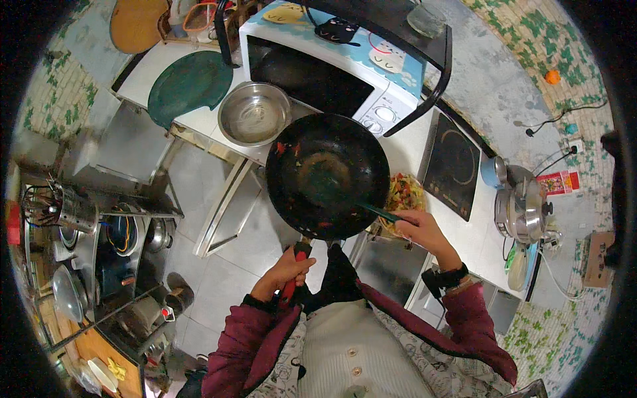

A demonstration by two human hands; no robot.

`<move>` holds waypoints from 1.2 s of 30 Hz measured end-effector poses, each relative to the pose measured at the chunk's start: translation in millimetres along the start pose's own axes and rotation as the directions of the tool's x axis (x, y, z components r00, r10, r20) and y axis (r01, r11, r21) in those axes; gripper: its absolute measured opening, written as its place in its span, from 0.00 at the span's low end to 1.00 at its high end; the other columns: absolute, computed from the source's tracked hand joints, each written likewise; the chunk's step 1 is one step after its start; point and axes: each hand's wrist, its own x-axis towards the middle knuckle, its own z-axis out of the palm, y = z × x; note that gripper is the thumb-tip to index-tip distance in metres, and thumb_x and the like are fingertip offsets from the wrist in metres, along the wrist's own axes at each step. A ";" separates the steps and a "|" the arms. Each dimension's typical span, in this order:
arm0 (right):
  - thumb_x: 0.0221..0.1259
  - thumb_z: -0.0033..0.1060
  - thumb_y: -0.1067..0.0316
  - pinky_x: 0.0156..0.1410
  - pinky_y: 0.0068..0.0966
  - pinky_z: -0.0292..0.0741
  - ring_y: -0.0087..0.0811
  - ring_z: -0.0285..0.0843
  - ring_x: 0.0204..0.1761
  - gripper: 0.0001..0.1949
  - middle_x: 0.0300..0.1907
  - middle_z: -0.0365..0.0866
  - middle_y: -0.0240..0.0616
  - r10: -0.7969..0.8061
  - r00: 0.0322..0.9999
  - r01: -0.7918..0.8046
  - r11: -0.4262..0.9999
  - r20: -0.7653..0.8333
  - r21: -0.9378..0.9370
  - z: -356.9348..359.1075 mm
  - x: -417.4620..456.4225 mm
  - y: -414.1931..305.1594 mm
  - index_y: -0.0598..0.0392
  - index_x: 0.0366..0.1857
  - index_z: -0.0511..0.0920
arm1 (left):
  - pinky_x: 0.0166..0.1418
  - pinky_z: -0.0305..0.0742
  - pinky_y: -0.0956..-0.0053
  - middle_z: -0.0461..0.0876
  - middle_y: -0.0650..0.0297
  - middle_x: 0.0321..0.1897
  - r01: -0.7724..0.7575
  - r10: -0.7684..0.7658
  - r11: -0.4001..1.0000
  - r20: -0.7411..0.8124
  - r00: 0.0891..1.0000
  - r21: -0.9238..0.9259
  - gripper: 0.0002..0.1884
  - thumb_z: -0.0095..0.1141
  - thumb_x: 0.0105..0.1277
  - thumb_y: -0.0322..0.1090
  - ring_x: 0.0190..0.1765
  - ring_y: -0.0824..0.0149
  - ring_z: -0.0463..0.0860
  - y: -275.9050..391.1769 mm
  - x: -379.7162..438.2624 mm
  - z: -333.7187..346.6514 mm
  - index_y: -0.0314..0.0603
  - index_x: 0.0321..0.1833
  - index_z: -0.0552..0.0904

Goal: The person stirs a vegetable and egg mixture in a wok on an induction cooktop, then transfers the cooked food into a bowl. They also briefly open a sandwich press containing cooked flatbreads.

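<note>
My left hand (283, 272) grips the red and black handle (301, 252) of a black wok (328, 174), which is held up in front of my body. A few red and pale food scraps cling to the wok's inner wall. In my right hand (420, 230) is a dark green spatula (380, 213), its far end reaching over the wok's right side. What looks like a dish of mixed chopped vegetables (405, 196) sits on the counter, partly hidden behind the wok and my right hand.
A stainless steel bowl (255, 115) and a green round board (191, 89) lie left of the microwave (318, 69). An induction cooktop (452, 164) is on the right counter, with a steel pot (522, 209) beyond it. One cabinet door (226, 209) stands ajar below.
</note>
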 end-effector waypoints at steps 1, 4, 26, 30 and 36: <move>0.66 0.59 0.67 0.32 0.16 0.67 0.17 0.71 0.29 0.15 0.28 0.77 0.25 -0.026 0.999 0.025 0.999 -0.027 -0.031 0.9 -1.4 14.0 0.57 0.54 0.80 | 0.16 0.65 0.74 0.66 0.68 0.18 0.008 -0.007 1.000 -0.018 1.000 0.014 0.19 0.60 0.66 0.31 0.15 0.74 0.66 2.1 -1.4 1.5 0.48 0.47 0.60; 0.65 0.61 0.61 0.42 0.20 0.74 0.22 0.77 0.39 0.17 0.35 0.81 0.30 -0.038 0.997 0.031 0.995 -0.071 -0.095 15.3 22.3 30.4 0.56 0.55 0.80 | 0.18 0.67 0.78 0.69 0.70 0.20 -0.024 0.025 0.999 -0.011 1.000 0.049 0.18 0.61 0.67 0.35 0.17 0.75 0.68 4.3 -5.8 0.3 0.45 0.51 0.65; 0.66 0.60 0.67 0.26 0.12 0.58 0.14 0.64 0.24 0.18 0.25 0.72 0.24 0.014 0.997 0.026 0.883 -0.081 0.468 63.1 79.8 30.7 0.56 0.58 0.78 | 0.17 0.64 0.77 0.68 0.69 0.20 -0.003 0.004 0.997 -0.006 1.000 0.082 0.18 0.60 0.67 0.33 0.16 0.75 0.67 9.5 -8.3 -0.2 0.45 0.50 0.64; 0.67 0.58 0.67 0.26 0.12 0.57 0.14 0.63 0.24 0.17 0.25 0.72 0.24 0.004 0.995 0.047 0.861 -0.099 0.506 54.1 55.9 24.1 0.57 0.59 0.78 | 0.18 0.65 0.76 0.68 0.67 0.20 0.025 -0.026 0.998 0.004 1.000 0.057 0.19 0.60 0.66 0.32 0.16 0.74 0.67 9.6 -8.8 -2.1 0.47 0.48 0.61; 0.66 0.58 0.68 0.26 0.13 0.57 0.14 0.62 0.23 0.17 0.24 0.71 0.25 -0.017 0.979 0.094 0.919 -0.201 0.382 30.5 0.9 34.7 0.58 0.58 0.78 | 0.18 0.63 0.78 0.66 0.69 0.20 0.057 -0.057 0.997 0.001 0.998 0.057 0.18 0.61 0.67 0.33 0.16 0.76 0.66 18.3 -13.4 3.9 0.48 0.49 0.63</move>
